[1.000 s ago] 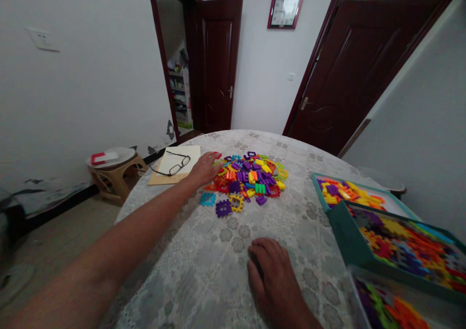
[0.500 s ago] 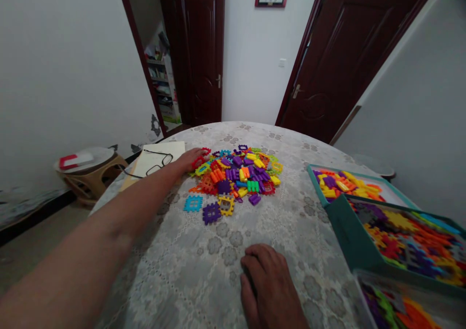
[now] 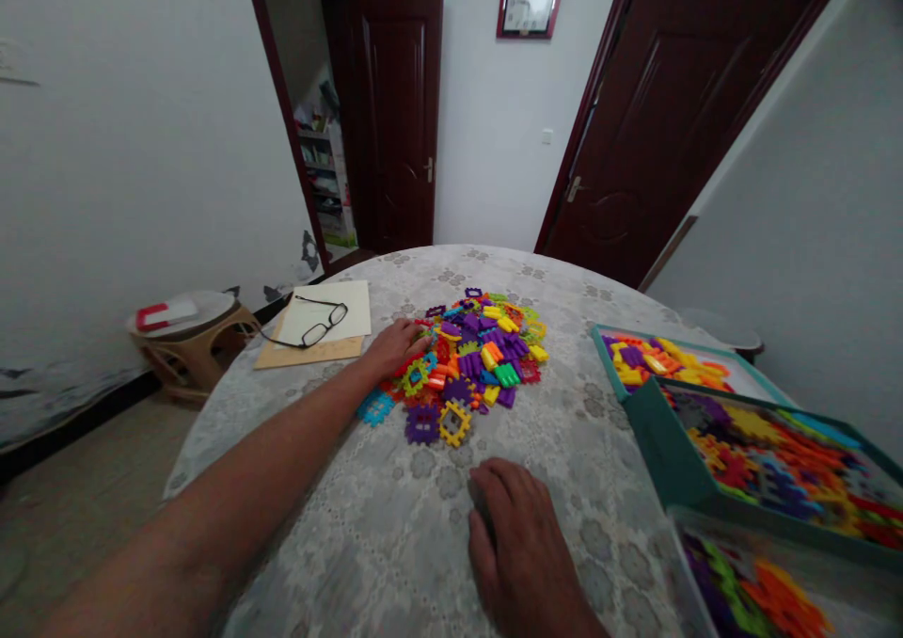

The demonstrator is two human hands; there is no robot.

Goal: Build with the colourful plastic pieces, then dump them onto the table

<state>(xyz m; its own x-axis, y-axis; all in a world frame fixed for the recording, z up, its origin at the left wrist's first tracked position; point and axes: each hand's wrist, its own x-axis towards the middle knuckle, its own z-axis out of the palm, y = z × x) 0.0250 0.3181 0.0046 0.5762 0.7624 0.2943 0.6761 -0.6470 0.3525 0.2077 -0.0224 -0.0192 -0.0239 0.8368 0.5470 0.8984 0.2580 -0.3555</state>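
Left grip point(image 3: 397, 349) at a heap of toy pieces point(image 3: 471, 360), right grip point(image 3: 518, 534) loose on the counter point(image 3: 543, 422)

A person's bare left arm stretches across the left part of a round counter covered with a pale, flower-patterned cloth. The left grip is palm down against the left side of the heap, its fingers over some red pieces; whether it grasps one cannot be told. The right grip lies palm down on the cloth, nearer the wearer than the heap, released, with fingers gently bent and thumb apart.

The heap of bright plastic pieces sits around the middle of the counter, well in from the far edge. Purple, yellow, orange, green, red and blue pieces overlap. On its near side lie a light blue square point(image 3: 375, 407), a purple square point(image 3: 421, 424) and a yellow square point(image 3: 454, 422), the last two side by side.

Toward the left edge, black-framed glasses point(image 3: 328, 324) rest on a cream sheet point(image 3: 355, 304), which overlaps a tan sheet point(image 3: 331, 349).

Along the right edge, a shallow teal tray point(image 3: 744, 374), a deeper teal box point(image 3: 656, 450) and a clear tub point(image 3: 681, 544) hold more colourful pieces. The tub is closest to the wearer. Beyond the left edge stands a tan stool point(image 3: 204, 356).
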